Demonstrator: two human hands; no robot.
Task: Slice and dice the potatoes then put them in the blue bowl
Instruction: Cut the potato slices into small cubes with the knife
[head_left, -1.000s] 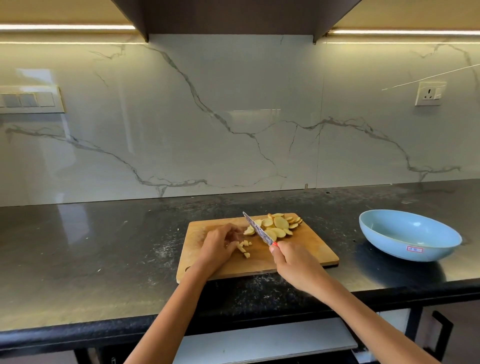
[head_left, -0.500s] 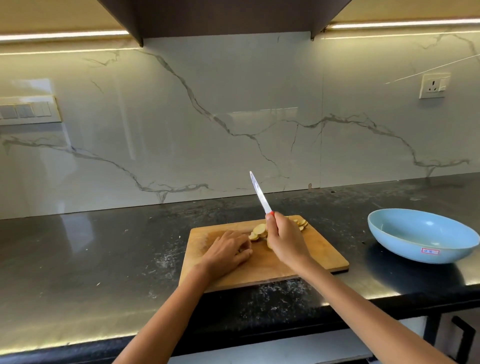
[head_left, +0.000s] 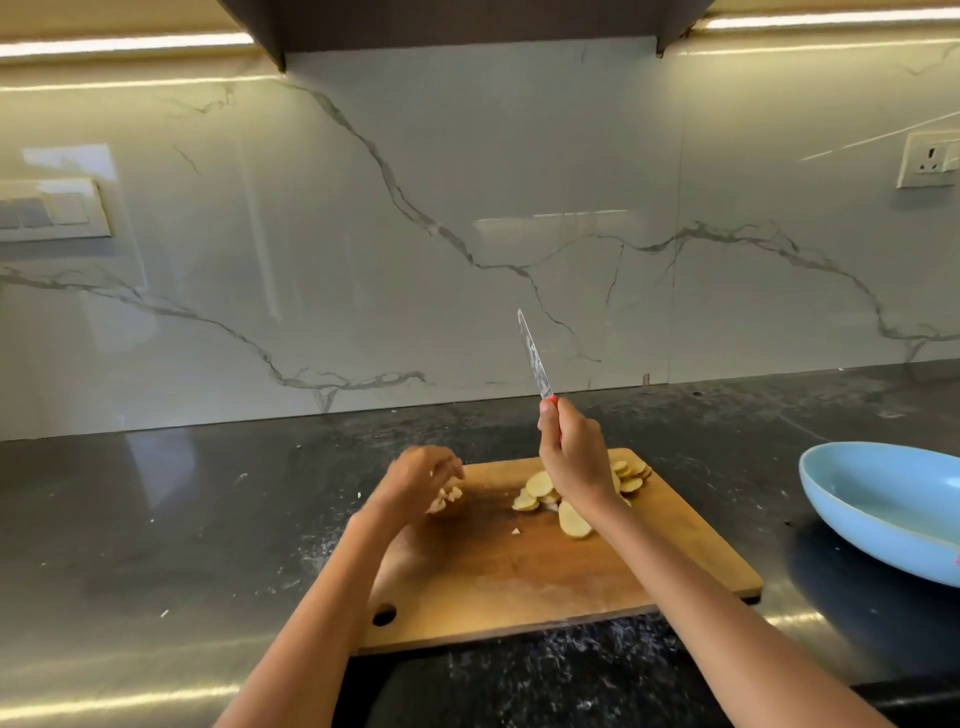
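A wooden cutting board (head_left: 530, 577) lies on the dark counter with several round potato slices (head_left: 540, 486) heaped at its far side. My right hand (head_left: 574, 457) grips a knife (head_left: 534, 358) by its red handle, blade pointing up and away above the slices. My left hand (head_left: 421, 480) is raised over the board's left part, fingers curled around a small clump of diced potato (head_left: 448, 496). One tiny potato piece (head_left: 515, 531) lies alone on the board. The blue bowl (head_left: 883, 512) sits on the counter to the right, with nothing visible inside.
The black counter (head_left: 156, 519) stretches left and right, speckled with white crumbs. A marble backsplash (head_left: 467, 234) rises behind it. A switch panel (head_left: 49, 210) is at left and a wall socket (head_left: 927, 158) at right.
The knife went from cutting on the board to being lifted blade-up. My left hand gathered the diced bits and rose off the board with them.
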